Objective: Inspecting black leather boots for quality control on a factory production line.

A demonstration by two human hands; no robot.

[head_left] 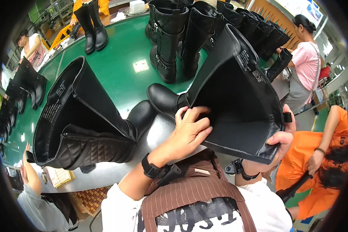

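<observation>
A tall black boot [216,73] lies tilted in front of me, its side zip undone and the shaft spread wide, showing a dark lining. My right hand [284,137] grips the upper rim of the shaft, thumb on the inside by the pull loop. My left hand [191,129] is at the lower end of the zip opening near the ankle, fingers curled against the boot's edge; one finger is blurred. To the left lies another unzipped black boot [100,108] with a quilted panel, untouched by my hands. Its toe points toward the held boot.
Several buckled black boots [168,46] stand on the green tabletop [120,73], with more along its left side. A metal edge [104,179] runs nearest me, with a yellow notepad [60,177] on it. Co-workers are around the table; a person in orange [301,154] is close at right.
</observation>
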